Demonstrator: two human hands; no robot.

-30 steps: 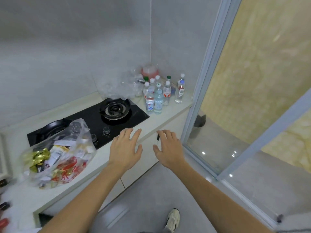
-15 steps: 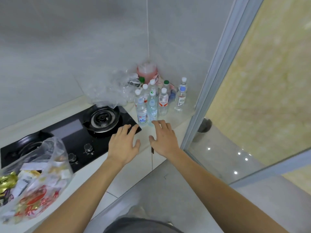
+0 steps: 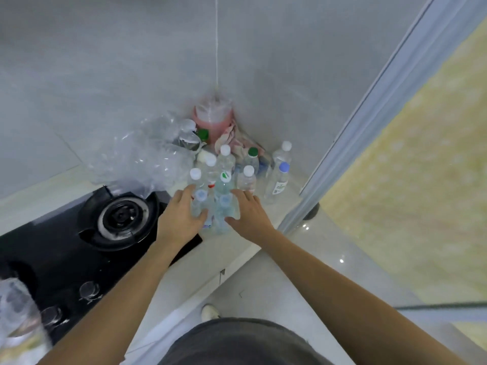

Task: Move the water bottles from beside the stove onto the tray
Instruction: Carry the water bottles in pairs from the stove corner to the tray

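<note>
Home kitchen: gas stove set in tiled-wall counter.

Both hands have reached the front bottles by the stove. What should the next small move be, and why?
Probably close both hands and lift. The left hand and right hand flank the two front bottles, fingers spread and not yet curled round them. The bottles stand upright on the counter; no tray is in view.
</note>
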